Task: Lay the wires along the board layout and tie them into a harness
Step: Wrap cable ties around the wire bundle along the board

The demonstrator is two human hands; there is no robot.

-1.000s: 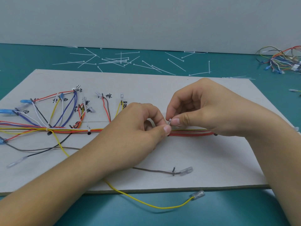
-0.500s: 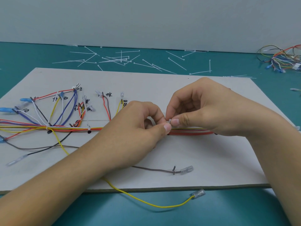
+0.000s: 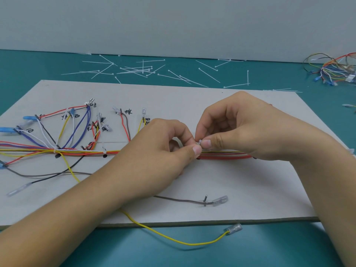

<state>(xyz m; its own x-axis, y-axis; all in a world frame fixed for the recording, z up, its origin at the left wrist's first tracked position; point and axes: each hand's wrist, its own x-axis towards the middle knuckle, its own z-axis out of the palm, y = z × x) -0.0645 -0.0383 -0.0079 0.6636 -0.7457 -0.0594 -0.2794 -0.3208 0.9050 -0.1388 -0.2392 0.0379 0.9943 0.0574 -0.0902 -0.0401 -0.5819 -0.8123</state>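
Nearest us, on the teal desk [image 3: 57, 247], a loose yellow wire [image 3: 183, 241] droops off the front edge of the board [image 3: 250, 189]. Just behind it a brown wire [image 3: 183, 200] lies hooked round a pin. We judge both should stay out of the loop being closed.

At mid-board our left hand [image 3: 154, 155] and right hand [image 3: 240, 128] meet over the wire trunk [image 3: 225, 156], which runs left to right across the layout. Both sets of fingers [image 3: 207, 143] are narrow, thumb against forefinger, pinching a small white cable tie [image 3: 199, 142] just above the red and yellow strands. Whether the tail is already through the head we cannot tell; it is too small and partly hidden.

To do this well, we should gather every strand of the trunk inside the loop and keep them flat on the marked line. One hand should steady the head while the other draws the tail straight. It should come snug, not so hard that it bites the insulation.

Further left, two white ties [image 3: 54, 151] already bind the trunk where the branches fan out. Beyond the board lie the spare ties [image 3: 138, 69], and far right a tangle of wires [image 3: 335, 70].

Compared with a second ago, little differs: both hands keep the same pinch at the same spot, and the wires lie as they did.
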